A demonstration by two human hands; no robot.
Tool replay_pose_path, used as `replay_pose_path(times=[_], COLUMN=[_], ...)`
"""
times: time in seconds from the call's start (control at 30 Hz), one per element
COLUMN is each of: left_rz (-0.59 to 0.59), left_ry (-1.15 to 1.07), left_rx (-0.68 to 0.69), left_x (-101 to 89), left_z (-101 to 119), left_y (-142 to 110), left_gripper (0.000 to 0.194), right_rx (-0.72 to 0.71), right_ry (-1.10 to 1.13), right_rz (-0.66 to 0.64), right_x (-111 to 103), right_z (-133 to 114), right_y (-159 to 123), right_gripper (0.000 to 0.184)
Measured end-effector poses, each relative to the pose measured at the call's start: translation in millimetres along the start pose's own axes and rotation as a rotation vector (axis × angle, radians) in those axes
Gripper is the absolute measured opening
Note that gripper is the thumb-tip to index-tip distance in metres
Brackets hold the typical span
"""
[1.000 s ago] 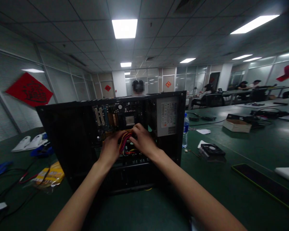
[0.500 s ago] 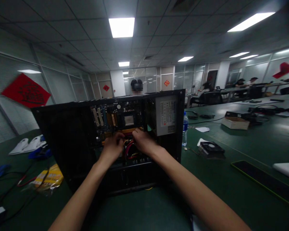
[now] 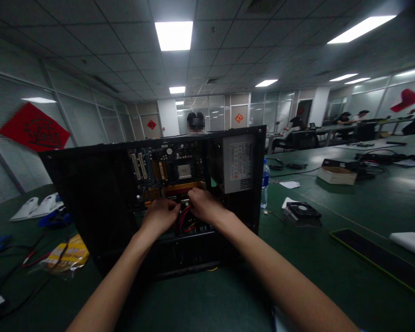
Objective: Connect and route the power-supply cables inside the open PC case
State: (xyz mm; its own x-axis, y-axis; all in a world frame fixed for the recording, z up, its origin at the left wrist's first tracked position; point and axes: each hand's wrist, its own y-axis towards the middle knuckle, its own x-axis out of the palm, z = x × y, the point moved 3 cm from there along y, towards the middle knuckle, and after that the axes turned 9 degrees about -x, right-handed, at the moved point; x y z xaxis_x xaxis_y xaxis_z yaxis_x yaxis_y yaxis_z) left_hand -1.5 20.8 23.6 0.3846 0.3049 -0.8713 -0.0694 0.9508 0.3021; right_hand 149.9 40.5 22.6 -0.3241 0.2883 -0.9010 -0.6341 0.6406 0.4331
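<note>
Dim office, lit ceiling panels overhead, glass partitions behind; underneath, a green table (image 3: 207,299). Upright on it, straight ahead, an open black computer case (image 3: 90,193). Above its top rim, only the top of a co-worker's head (image 3: 195,122), the rest hidden. Deep shadow inside the left bay and along the lower frame, hard to read. Both forearms cut off by the bottom border. Left hand (image 3: 159,214) curled, fingertips just beside the red cables (image 3: 184,217); right hand (image 3: 205,203) bent above them, against the lower part of the circuit board (image 3: 171,161). Cannot tell whether either is pinching a wire: contact too dark. On the board, pale slots, a square silver chip, an orange strip below; to its right, a grey power supply (image 3: 240,163) with a label. Just beyond the right edge, a partly covered water bottle (image 3: 265,184); farther right, a black mat (image 3: 376,258) edged in green. Near the left edge, a yellow packet (image 3: 69,253). In front, tabletop between the forearms.
</note>
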Motion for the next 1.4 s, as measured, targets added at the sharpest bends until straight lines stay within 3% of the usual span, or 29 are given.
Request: replay_pose_path(times=[0.33,1.03,1.4], left_rz=[-0.077,-0.075,-0.029], left_ry=[0.019,0.032,0.015], left_rx=[0.006,-0.071,-0.02], left_x=[1.7,6.8,3.3], left_z=[4,0,6], left_y=[-3,-3,-4], left_gripper=[0.038,0.034,0.033], right_rx=[-0.006,-0.014,-0.054], right_ry=[0.028,0.031,0.032], right_rz=[-0.028,-0.046,0.026], right_x=[3,6,7], right_z=[0,-2,-1], right_y=[-1,0,9], right_gripper=[0.021,0.02,0.018])
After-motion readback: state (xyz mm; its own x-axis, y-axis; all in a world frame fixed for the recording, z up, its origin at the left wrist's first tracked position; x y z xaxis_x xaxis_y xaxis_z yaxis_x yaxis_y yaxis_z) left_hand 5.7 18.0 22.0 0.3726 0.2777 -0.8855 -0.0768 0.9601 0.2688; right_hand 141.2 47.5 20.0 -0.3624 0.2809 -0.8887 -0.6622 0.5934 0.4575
